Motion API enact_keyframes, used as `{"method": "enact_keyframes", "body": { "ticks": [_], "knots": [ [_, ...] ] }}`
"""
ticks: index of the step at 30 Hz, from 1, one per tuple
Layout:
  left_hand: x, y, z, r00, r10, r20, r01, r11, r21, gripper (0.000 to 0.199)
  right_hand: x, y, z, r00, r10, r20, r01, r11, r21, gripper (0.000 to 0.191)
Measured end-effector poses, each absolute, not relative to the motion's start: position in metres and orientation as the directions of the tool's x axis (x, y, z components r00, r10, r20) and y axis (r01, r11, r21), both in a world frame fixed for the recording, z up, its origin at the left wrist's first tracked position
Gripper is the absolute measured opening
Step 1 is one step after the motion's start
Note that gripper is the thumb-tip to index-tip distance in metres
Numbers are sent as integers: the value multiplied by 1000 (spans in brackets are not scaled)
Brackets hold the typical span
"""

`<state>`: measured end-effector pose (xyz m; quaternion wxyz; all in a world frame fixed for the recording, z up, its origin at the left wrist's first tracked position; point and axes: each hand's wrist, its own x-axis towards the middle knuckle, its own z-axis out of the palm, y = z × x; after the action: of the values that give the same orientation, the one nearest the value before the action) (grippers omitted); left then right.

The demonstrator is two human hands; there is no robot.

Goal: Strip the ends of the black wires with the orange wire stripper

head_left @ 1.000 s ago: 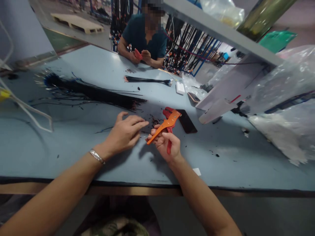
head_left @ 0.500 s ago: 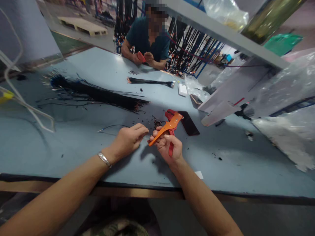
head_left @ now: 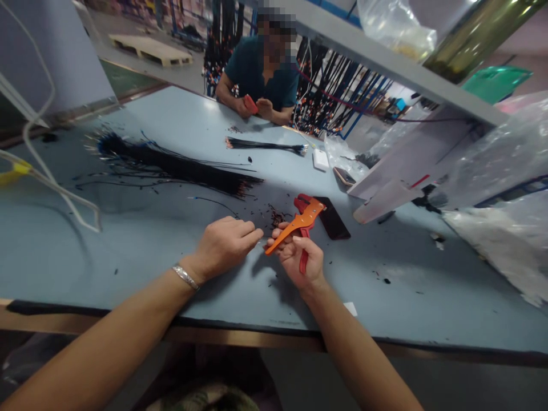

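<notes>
Wire stripper [head_left: 300,223]: right hand [head_left: 314,261], fingers holding it.
Black wire [head_left: 214,202]: left hand [head_left: 225,241], fingers pinching it.
Wire bundle [head_left: 180,165]: tabletop [head_left: 149,237], far left.

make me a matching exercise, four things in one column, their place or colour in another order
1. orange and red tool
2. large wire bundle
3. bracelet
4. white box

A. around the left wrist
B. by the right end of the small wire bundle
C. in the right hand
D. mostly black

Pairs: 1-C, 2-D, 3-A, 4-B
</notes>
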<state>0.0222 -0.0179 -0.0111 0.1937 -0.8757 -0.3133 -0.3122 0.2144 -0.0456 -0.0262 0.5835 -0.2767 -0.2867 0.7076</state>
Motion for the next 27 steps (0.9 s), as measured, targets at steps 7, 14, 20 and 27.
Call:
{"method": "enact_keyframes", "body": {
  "ticks": [7,14,20,27],
  "knots": [
    [15,-17,-8,349,646,679,873,-488,16,19,223,-50,-22,-143,988,-62,-661,-142,-737,27],
    [7,-5,0,90,747,659,765,-476,435,16,220,-62,-19,-513,855,-72,-553,-394,-734,37],
    [10,-4,-1,89,888,450,509,-429,746,21,212,-69,-24,-653,750,-107,-481,-519,-707,40],
    [9,-6,5,147,943,300,427,-334,840,25,211,-68,-25,-651,753,-92,-474,-498,-726,39]
  ]
}}
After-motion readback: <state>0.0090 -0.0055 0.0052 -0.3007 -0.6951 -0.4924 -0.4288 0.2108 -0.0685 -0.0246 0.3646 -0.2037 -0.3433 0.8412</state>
